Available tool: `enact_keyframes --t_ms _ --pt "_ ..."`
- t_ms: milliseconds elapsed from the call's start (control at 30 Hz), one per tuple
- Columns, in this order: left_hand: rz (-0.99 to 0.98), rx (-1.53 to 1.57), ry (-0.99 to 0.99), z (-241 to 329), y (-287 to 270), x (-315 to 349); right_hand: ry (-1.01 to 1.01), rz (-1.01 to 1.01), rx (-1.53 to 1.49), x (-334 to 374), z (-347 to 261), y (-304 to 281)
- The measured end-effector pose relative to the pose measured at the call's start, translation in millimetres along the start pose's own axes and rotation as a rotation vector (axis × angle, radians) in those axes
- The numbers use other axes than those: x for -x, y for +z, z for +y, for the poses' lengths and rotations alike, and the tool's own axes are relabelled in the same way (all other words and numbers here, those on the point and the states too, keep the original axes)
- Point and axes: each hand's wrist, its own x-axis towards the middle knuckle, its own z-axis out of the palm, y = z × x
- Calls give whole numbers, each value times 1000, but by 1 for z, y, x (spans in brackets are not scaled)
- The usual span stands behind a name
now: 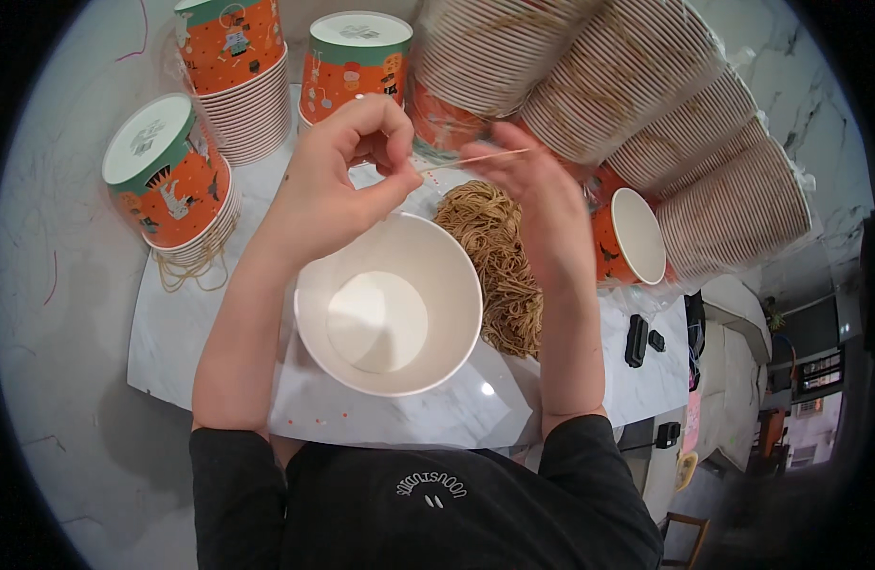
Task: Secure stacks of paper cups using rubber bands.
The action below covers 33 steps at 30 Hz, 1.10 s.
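Note:
My left hand (347,166) and my right hand (527,185) are raised above a white marble table (209,332), pulling a thin tan rubber band (475,160) taut between their fingers. Below them stands an open, empty white paper bucket (390,304). Just right of the bucket, partly behind my right forearm, lies a heap of tan rubber bands (499,266).
Stacks of orange illustrated paper buckets stand upside down at the left (171,180) and the back (233,66), (352,62). Long bagged stacks (637,95) lie on their sides at the back right. One orange cup (632,237) lies tipped. Loose bands (186,271) and small black devices (639,340) rest on the table.

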Motion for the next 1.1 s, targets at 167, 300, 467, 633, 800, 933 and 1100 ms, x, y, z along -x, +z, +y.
enact_keyframes --t_ms 167,300,467,633,800,933,1100 --pt "-51 -374 24 2 -5 -2 -104 261 -532 -8 -8 -61" --pt "60 -530 9 -4 -15 -2 -138 435 -609 -3 -30 -77" --pt "-14 -729 -105 -9 -22 1 -203 247 122 13 -39 -54" --pt "-54 -409 -11 14 14 9 10 -203 837 32 -36 12" --pt "-198 -196 -59 34 31 12 -138 -251 873 46 -33 19" --pt "-152 -180 22 31 32 14 -105 -247 888 50 -40 24" --pt "-156 -330 -88 39 28 15 -122 -183 868 50 -31 27"
